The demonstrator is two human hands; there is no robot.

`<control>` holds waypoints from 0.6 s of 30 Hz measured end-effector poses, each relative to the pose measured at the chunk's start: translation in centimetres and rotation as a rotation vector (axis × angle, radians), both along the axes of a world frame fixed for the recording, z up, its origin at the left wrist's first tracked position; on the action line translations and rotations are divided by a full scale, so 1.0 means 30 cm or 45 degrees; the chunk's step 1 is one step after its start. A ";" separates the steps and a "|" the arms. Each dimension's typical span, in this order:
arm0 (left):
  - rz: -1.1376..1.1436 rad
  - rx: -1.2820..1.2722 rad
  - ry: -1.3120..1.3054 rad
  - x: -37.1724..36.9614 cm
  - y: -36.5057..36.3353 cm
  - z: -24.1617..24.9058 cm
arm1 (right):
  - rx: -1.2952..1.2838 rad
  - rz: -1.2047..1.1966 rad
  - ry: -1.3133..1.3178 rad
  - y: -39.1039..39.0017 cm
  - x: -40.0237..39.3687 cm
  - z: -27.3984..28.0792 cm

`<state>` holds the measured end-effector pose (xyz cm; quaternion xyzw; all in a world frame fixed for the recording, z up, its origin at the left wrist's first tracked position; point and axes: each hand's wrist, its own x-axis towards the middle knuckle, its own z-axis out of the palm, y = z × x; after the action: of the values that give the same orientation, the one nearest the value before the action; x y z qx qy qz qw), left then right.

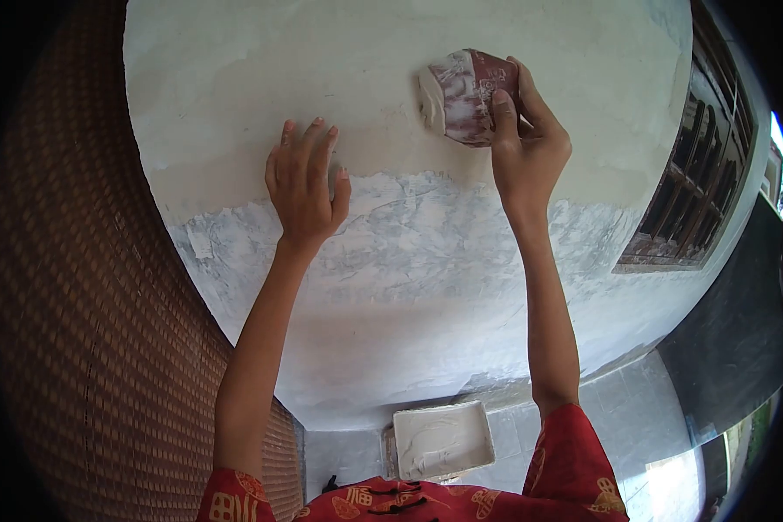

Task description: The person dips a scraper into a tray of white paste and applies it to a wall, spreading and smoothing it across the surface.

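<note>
My right hand [531,148] grips a flat reddish-brown putty scraper [474,97], thumb on its near face and fingers behind it. White putty smears the scraper, with a thick bead along its left edge, against or very close to the wall [365,78]. To the left, my left hand [303,178] lies with fingers spread at the wall and holds nothing; whether its palm touches cannot be made out. The wall's upper part has a smooth cream coat, ending in a ragged border at about the height of my wrists. Below that, the surface is patchy white and grey.
On the grey tiled floor below stands a rectangular tub [444,439] holding white putty. A brown woven panel [87,287] runs along the left side. At right, a dark-framed window [692,165] with bars is set in the wall, with a black surface [731,322] beyond.
</note>
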<state>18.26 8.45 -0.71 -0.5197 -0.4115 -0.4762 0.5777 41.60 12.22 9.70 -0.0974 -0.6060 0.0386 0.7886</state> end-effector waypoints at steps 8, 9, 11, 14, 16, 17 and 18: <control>-0.009 0.023 -0.018 -0.011 0.001 -0.012 | -0.051 -0.106 -0.027 0.026 0.000 0.004; -0.009 0.018 -0.032 -0.010 0.000 -0.012 | -0.001 -0.007 0.006 0.021 -0.004 0.010; -0.011 0.005 -0.048 -0.011 -0.003 -0.014 | 0.053 0.052 -0.048 -0.009 -0.026 0.007; -0.017 0.008 -0.028 -0.008 0.000 -0.012 | -0.037 -0.147 -0.251 0.003 -0.061 -0.019; -0.013 0.014 -0.018 -0.012 0.000 -0.011 | -0.102 -0.128 -0.155 0.029 -0.028 -0.007; -0.008 0.018 -0.020 -0.012 -0.001 -0.011 | -0.162 -0.106 -0.061 0.038 -0.011 0.001; -0.013 0.005 -0.027 -0.008 0.000 -0.011 | -0.157 -0.101 -0.062 0.043 0.000 0.005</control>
<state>18.01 8.45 -1.03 -0.5153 -0.4141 -0.4855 0.5720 41.61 13.50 9.85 -0.1708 -0.6170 0.0422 0.7670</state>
